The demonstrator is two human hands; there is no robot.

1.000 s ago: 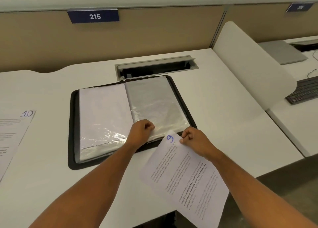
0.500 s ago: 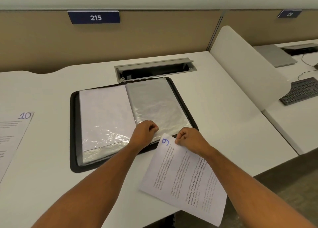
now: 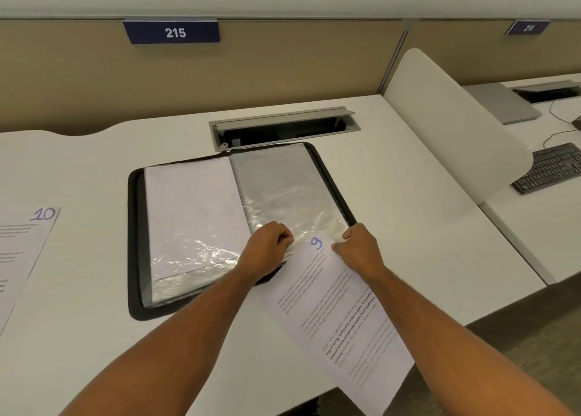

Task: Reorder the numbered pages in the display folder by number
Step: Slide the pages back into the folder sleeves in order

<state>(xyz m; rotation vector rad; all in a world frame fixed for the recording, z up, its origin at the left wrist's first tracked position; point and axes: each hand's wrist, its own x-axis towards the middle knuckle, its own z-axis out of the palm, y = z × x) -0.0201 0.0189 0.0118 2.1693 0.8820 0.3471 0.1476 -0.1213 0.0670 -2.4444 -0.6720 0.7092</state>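
A black display folder (image 3: 135,242) lies open on the white desk, with clear plastic sleeves on both sides. My left hand (image 3: 267,247) pinches the near edge of the right-hand sleeve (image 3: 283,192). My right hand (image 3: 358,252) grips the top of a printed page marked 9 (image 3: 333,315), whose top edge meets the sleeve's near opening. The rest of that page hangs over the desk's front edge. Another page marked 10 (image 3: 22,252) lies flat at the far left.
An open cable tray (image 3: 283,128) sits in the desk just behind the folder. A white divider (image 3: 456,123) stands to the right, with a keyboard (image 3: 550,167) and a closed laptop (image 3: 503,101) on the neighbouring desk. A tan partition carries a sign 215 (image 3: 173,32).
My right hand has carried page 9 up and to the right, bringing its top edge to the right sleeve's opening. My left hand keeps pinching the sleeve's near edge.
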